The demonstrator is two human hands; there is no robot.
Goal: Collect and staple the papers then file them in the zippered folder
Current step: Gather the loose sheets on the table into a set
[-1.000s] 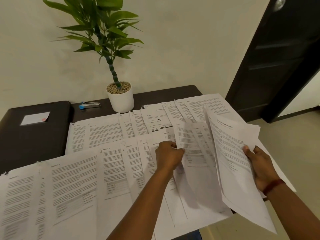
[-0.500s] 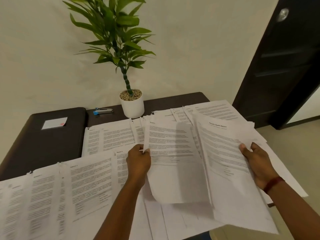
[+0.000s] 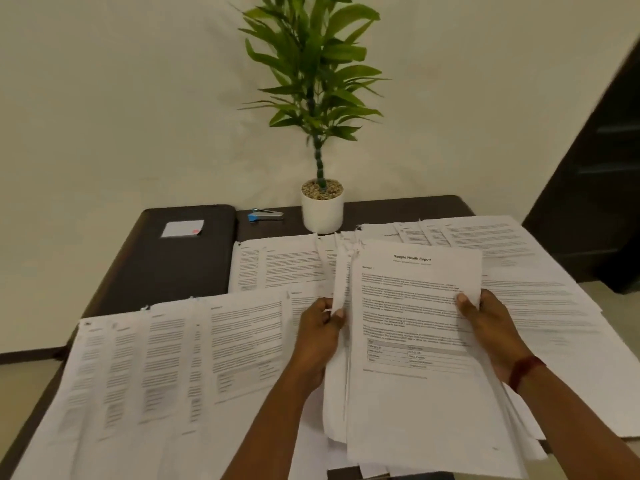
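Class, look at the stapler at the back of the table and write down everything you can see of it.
The stapler has a blue end on the left and a silvery, metal-looking top. It lies flat on the dark table near the wall, lengthwise left to right, between the dark folder and the white plant pot. Nothing but the table touches it. Finer details are blurred.

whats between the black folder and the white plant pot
A blue-ended stapler lies between the folder and the pot, in the head view.
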